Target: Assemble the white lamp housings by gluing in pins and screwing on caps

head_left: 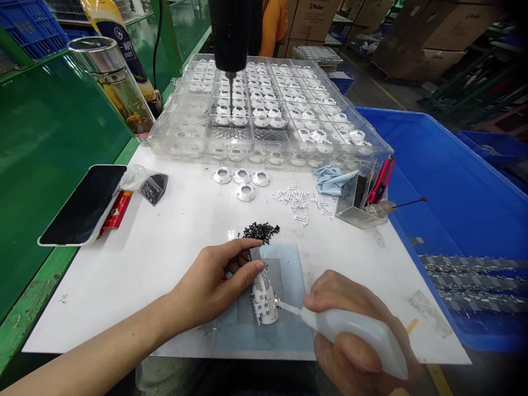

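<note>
My left hand (pixel 214 283) pinches a small white cylindrical part (pixel 264 301) studded with tiny square chips and holds it upright on a grey mat (pixel 289 264). My right hand (pixel 350 330) is wrapped round a white squeeze bottle (pixel 358 333). The bottle's thin nozzle touches the right side of the part. A heap of small black screws (pixel 260 231) lies just beyond the mat.
Several white rings (pixel 241 181) and a scatter of white screws (pixel 295 198) lie mid-table. Clear compartment trays (pixel 264 110) of white parts stand behind. A phone (pixel 82 204) lies at the left, a clear tool holder (pixel 363 198) at the right, a blue bin (pixel 454 192) beyond. A black tool (pixel 233 33) hangs overhead.
</note>
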Available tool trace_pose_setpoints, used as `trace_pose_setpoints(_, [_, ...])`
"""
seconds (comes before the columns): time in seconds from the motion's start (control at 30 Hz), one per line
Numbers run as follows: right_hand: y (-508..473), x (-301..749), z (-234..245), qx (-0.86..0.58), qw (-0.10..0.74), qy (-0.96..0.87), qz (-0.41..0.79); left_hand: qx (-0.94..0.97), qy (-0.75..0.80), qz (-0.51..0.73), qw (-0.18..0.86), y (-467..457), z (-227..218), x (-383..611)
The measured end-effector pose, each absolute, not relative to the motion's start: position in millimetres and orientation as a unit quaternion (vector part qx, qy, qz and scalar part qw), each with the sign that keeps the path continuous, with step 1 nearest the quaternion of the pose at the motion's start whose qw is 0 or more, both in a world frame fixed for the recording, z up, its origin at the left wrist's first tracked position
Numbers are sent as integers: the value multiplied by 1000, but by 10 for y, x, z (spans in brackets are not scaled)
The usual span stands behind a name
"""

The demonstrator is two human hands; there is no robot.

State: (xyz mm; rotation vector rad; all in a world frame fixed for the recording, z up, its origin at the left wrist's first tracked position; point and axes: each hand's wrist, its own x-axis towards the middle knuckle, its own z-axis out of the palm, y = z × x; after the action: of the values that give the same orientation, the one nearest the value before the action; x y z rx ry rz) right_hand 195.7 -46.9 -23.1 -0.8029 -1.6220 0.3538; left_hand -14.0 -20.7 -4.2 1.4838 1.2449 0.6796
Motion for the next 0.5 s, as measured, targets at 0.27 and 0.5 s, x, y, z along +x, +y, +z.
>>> trace_pose_setpoints(0.27, [-442,1928,-242,-348,597,-718,87,628,510,281,517,-187,-3,-137])
trace_pose_setpoints(0.5, [-483,2032,-185,-354,552,-743,133,623,508,283,523,-186,-9,-150])
